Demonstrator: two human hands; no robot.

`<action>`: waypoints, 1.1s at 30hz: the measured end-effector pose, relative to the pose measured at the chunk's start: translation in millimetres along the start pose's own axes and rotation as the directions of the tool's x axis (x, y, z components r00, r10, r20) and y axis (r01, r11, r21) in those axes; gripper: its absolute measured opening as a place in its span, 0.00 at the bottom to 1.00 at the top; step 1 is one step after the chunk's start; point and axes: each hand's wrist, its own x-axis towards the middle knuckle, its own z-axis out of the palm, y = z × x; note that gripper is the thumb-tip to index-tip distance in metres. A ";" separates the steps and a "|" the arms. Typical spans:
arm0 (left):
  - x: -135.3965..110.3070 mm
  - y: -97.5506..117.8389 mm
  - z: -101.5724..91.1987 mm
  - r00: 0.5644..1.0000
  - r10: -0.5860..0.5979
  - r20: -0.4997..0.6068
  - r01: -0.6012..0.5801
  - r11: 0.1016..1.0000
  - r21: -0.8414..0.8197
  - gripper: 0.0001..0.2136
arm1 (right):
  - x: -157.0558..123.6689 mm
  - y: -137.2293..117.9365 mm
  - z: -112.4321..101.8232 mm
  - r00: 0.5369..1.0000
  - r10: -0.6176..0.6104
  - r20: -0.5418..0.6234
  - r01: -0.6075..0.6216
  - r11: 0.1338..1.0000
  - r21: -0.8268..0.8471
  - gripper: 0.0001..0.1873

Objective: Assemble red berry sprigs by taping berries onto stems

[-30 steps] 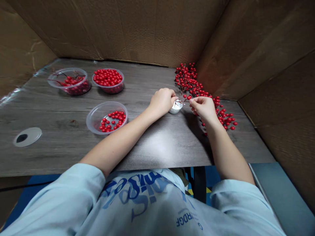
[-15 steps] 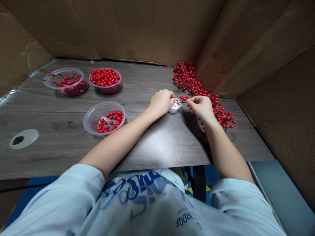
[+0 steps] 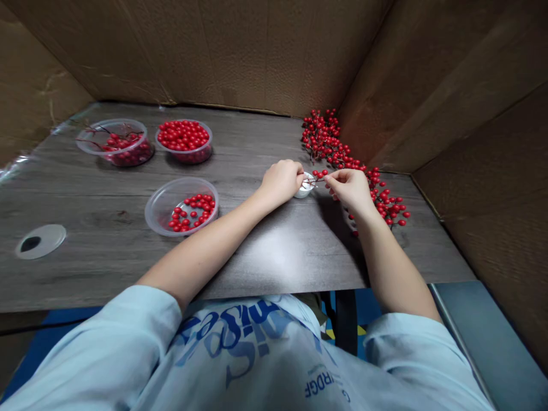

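My right hand point(image 3: 349, 187) pinches a thin brown sprig with a few red berries point(image 3: 319, 173) between thumb and fingers. The sprig's stems reach left over a small white cup point(image 3: 303, 193) with white stuff inside. My left hand point(image 3: 281, 181) is closed at the cup's left side, its fingertips close to the stem ends. What those fingers grip is too small or hidden to tell. Behind and beyond my right hand lies a long pile of red berry branches point(image 3: 327, 140), partly covered by the hand and forearm.
Left of my arm stands a clear tub point(image 3: 156, 214) with loose red berries. Farther back are a tub full of berries point(image 3: 184, 137) and another tub point(image 3: 92, 149) with berries and stems. A round lid point(image 3: 49, 240) lies far left. Cardboard walls point(image 3: 240, 57) enclose the grey table point(image 3: 107, 257).
Both hands stay nearly in place over the cup. The sprig is still held, with only a very slight shift of hands and view.
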 end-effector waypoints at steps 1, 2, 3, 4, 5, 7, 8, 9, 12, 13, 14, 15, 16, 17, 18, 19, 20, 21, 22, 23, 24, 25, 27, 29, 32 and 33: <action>-0.1 0.0 -0.4 1.000 -0.004 0.000 0.004 1.000 -0.001 0.13 | -0.2 -0.5 0.0 1.000 0.006 -0.001 -0.006 1.000 0.004 0.10; -0.1 0.0 -0.7 1.000 -0.009 -0.002 0.009 1.000 -0.003 0.13 | -0.4 -1.0 -0.1 1.000 0.009 -0.001 -0.009 1.000 0.010 0.10; -0.2 -0.2 -1.1 1.000 -0.014 -0.007 0.013 1.000 -0.004 0.13 | -0.6 -1.6 -0.2 1.000 0.010 -0.001 -0.010 1.000 0.019 0.10; -0.2 -0.5 -1.6 1.000 -0.016 -0.012 0.016 1.000 -0.006 0.13 | -0.8 -2.2 -0.3 1.000 0.011 -0.001 -0.011 0.999 0.032 0.09; -0.3 -0.8 -2.2 1.000 -0.017 -0.018 0.017 1.000 -0.009 0.13 | -1.0 -2.8 -0.5 1.000 0.014 -0.003 -0.014 0.999 0.045 0.09; -0.5 -0.9 -4.0 0.999 -0.015 -0.029 0.014 1.000 -0.014 0.12 | -1.6 -4.0 -1.0 1.000 0.027 -0.012 -0.026 0.997 0.078 0.09; -0.7 -0.8 -5.3 0.999 -0.014 -0.033 0.014 1.000 -0.016 0.12 | -1.9 -4.7 -1.3 0.999 0.035 -0.017 -0.033 0.995 0.097 0.08; -0.9 -0.5 -6.7 0.999 -0.016 -0.038 0.015 1.000 -0.018 0.12 | -2.3 -5.4 -1.6 0.999 0.041 -0.020 -0.039 0.993 0.115 0.08; -1.4 0.5 -11.0 0.998 -0.031 -0.057 0.030 0.999 -0.028 0.13 | -3.7 -7.6 -2.2 0.998 0.052 -0.022 -0.048 0.987 0.154 0.08; -1.4 0.8 -12.0 0.997 -0.037 -0.061 0.035 0.999 -0.032 0.13 | -4.0 -8.2 -2.4 0.998 0.053 -0.022 -0.049 0.986 0.162 0.08; -1.5 1.0 -12.7 0.997 -0.041 -0.063 0.038 0.999 -0.035 0.13 | -4.2 -8.6 -2.4 0.998 0.056 -0.021 -0.051 0.984 0.168 0.08; -1.5 1.1 -13.2 0.997 -0.043 -0.062 0.041 0.998 -0.037 0.13 | -4.3 -9.0 -2.4 0.998 0.057 -0.021 -0.053 0.983 0.174 0.08; -1.4 1.1 -13.3 0.997 -0.046 -0.060 0.044 0.998 -0.038 0.13 | -4.2 -9.1 -2.4 0.998 0.059 -0.021 -0.054 0.982 0.179 0.08; -1.4 1.1 -13.3 0.997 -0.050 -0.056 0.048 0.998 -0.039 0.13 | -4.0 -9.1 -2.3 0.998 0.059 -0.019 -0.055 0.982 0.183 0.07; -1.4 1.1 -13.2 0.997 -0.053 -0.053 0.051 0.998 -0.039 0.13 | -3.8 -9.0 -2.3 0.998 0.059 -0.019 -0.055 0.981 0.183 0.07; -1.4 1.0 -13.0 0.997 -0.056 -0.050 0.054 0.998 -0.040 0.12 | -3.6 -8.8 -2.2 0.998 0.059 -0.018 -0.055 0.982 0.182 0.07; -1.4 0.9 -12.8 0.997 -0.059 -0.049 0.057 0.998 -0.040 0.13 | -3.4 -8.6 -2.0 0.998 0.060 -0.018 -0.056 0.982 0.180 0.07; -1.3 0.8 -12.5 0.997 -0.061 -0.049 0.059 0.997 -0.040 0.13 | -3.3 -8.4 -1.9 0.998 0.060 -0.018 -0.056 0.983 0.176 0.07; -1.2 0.5 -12.2 0.997 -0.063 -0.052 0.061 0.997 -0.040 0.13 | -3.3 -8.3 -1.8 0.998 0.058 -0.018 -0.054 0.984 0.172 0.07; -1.0 0.2 -11.7 0.996 -0.065 -0.056 0.062 0.997 -0.040 0.13 | -3.5 -8.2 -1.6 0.998 0.052 -0.017 -0.049 0.985 0.166 0.07; -0.6 -0.2 -11.0 0.996 -0.066 -0.061 0.064 0.997 -0.041 0.13 | -3.8 -8.3 -1.4 0.999 0.045 -0.013 -0.043 0.987 0.158 0.07; -0.2 -0.6 -10.1 0.995 -0.069 -0.067 0.066 0.997 -0.042 0.12 | -4.1 -8.4 -1.2 0.999 0.037 -0.007 -0.036 0.988 0.147 0.08; 0.9 -1.6 -7.6 0.994 -0.075 -0.075 0.071 0.996 -0.047 0.12 | -4.8 -8.6 -0.6 1.000 0.022 0.006 -0.022 0.992 0.125 0.09; 2.2 -2.6 -4.2 0.994 -0.083 -0.077 0.079 0.996 -0.052 0.12 | -5.1 -8.5 0.0 1.000 0.013 0.010 -0.014 0.994 0.109 0.09; 3.7 -4.0 1.2 0.994 -0.082 -0.078 0.079 0.996 -0.051 0.12 | -4.4 -7.2 1.1 1.000 0.007 0.004 -0.007 0.995 0.099 0.10; 4.1 -4.5 2.8 0.994 -0.078 -0.081 0.074 0.996 -0.049 0.12 | -4.0 -6.6 1.3 1.000 0.006 0.004 -0.006 0.995 0.096 0.10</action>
